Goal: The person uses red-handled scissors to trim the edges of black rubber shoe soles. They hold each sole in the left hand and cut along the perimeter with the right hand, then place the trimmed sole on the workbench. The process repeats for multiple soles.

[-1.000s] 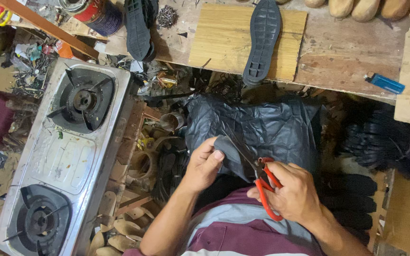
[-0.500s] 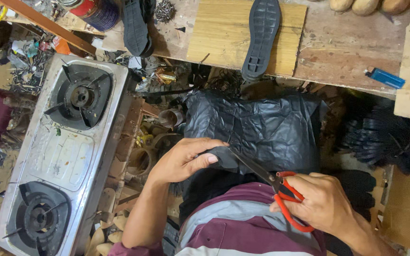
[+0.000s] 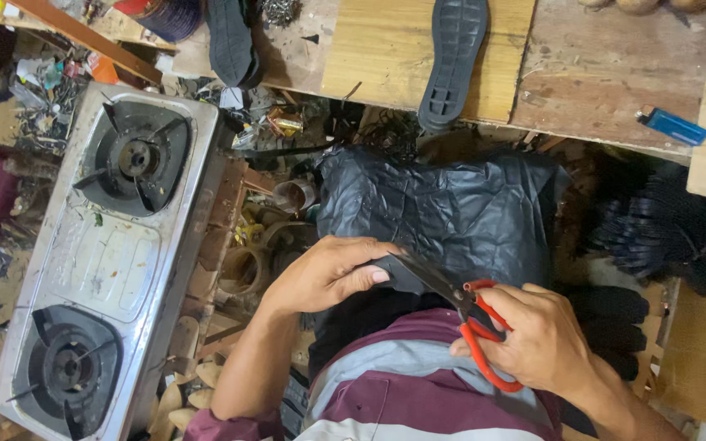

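Observation:
My left hand [image 3: 328, 273] holds a dark grey flat piece [image 3: 395, 273] by its edge, just above my lap. My right hand [image 3: 537, 339] grips red-handled scissors [image 3: 475, 327], whose dark blades point up and left onto that piece. A crumpled black plastic bag [image 3: 451, 212] lies right behind both hands. On the wooden bench [image 3: 598, 82] beyond it, a black shoe sole [image 3: 451, 61] rests on a light wooden board [image 3: 386, 49].
A steel two-burner gas stove [image 3: 116, 245] stands at the left. A second dark sole [image 3: 230, 41] and a blue lighter [image 3: 673, 126] lie on the bench. Scraps and clutter fill the gap between stove and bag. A pile of black pieces [image 3: 672, 237] sits at right.
My right hand with the scissors has moved down and to the right. My left hand turned flatter over the grey piece, and the blades now reach the piece from the right.

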Motion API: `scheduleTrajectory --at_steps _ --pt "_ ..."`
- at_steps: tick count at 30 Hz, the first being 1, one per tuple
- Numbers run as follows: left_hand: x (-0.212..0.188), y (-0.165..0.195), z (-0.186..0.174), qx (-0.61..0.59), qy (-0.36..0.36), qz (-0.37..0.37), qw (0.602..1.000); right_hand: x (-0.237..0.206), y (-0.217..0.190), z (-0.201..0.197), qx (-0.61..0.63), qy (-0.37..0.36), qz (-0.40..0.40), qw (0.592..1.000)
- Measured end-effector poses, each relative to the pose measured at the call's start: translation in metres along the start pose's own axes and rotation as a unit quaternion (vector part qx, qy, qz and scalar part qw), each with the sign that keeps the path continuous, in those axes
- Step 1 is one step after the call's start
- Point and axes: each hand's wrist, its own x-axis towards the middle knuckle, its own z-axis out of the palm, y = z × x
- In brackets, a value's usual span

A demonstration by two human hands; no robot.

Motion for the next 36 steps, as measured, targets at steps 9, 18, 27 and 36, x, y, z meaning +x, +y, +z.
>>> scheduleTrajectory --at_steps 9,18,27,36 --pt "-0.006 0.005 -0.018 0.229 -0.017 0.003 0.973 -0.002 0.012 -0.004 -0.071 -0.068 -0.058 0.993" --pt "-0.02 -0.023 -0.023 0.015 0.1 0.027 0.995 -0.013 0.031 0.006 -0.008 0.015 -0.004 1.0" --pt "-0.004 -0.052 0.033 -0.589 0.232 0.008 0.774 0.01 0.012 0.032 -0.039 0.11 -0.041 0.992" --pt "-0.009 -0.044 0.067 -0.539 0.226 -0.124 0.802 0.025 -0.003 0.038 -0.16 0.17 -0.086 0.969"
